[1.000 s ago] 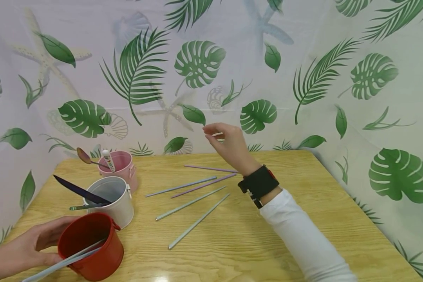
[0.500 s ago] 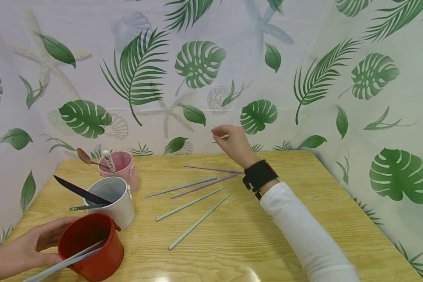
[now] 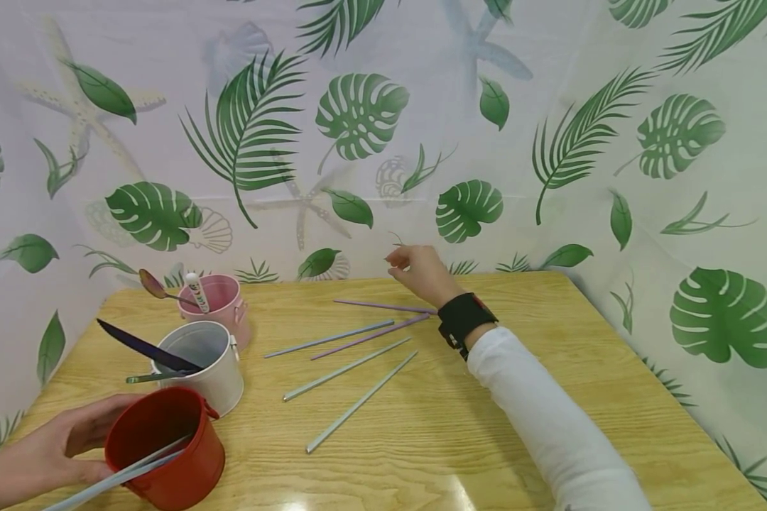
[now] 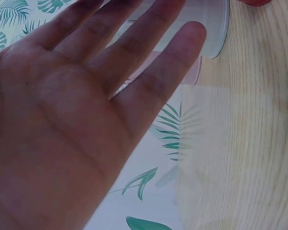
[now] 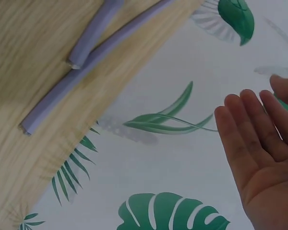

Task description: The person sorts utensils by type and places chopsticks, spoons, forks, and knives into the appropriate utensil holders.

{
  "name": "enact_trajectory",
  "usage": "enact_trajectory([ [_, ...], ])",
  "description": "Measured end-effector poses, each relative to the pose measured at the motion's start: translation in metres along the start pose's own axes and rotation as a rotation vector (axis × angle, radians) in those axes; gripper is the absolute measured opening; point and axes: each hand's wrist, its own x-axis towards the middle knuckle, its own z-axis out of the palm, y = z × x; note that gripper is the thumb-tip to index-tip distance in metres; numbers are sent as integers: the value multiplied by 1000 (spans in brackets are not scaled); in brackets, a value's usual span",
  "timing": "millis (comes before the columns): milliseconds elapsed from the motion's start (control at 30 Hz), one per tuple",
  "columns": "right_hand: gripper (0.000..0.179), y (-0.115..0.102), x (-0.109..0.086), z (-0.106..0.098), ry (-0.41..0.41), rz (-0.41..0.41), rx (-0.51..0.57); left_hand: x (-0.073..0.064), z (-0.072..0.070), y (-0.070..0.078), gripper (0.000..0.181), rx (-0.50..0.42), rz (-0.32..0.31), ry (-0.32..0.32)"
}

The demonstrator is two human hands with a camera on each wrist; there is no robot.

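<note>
My left hand (image 3: 47,443) lies against the left side of a red bucket (image 3: 194,461), thumb low at its front. In the left wrist view its fingers (image 4: 153,86) are extended. Light blue sticks (image 3: 111,482) lean out of this bucket toward the lower left. My right hand (image 3: 425,271) hovers over the table's back edge with fingertips drawn toward the thumb, nothing visible between them. Nearest to it lie two purple sticks (image 3: 373,335), crossing in the right wrist view. A blue stick (image 3: 332,339) and two pale green sticks (image 3: 361,402) lie nearer; all resemble chopsticks.
A white bucket (image 3: 220,380) behind the red one holds a dark-bladed knife (image 3: 147,346) and a green-handled utensil (image 3: 150,377). A pink bucket (image 3: 239,319) farther back holds a spoon (image 3: 153,282) and a white patterned handle (image 3: 198,292). Leaf-print sheeting (image 3: 358,42) encloses the wooden table (image 3: 581,355).
My right hand has shifted to the right and then down a little toward the table's back edge. My left hand, the buckets and the sticks look unmoved.
</note>
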Motion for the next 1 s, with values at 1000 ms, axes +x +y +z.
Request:
enact_trajectory([
  [1000, 15, 25, -8, 34, -245, 115, -197, 0, -1, -3, 69, -79, 4, -32],
])
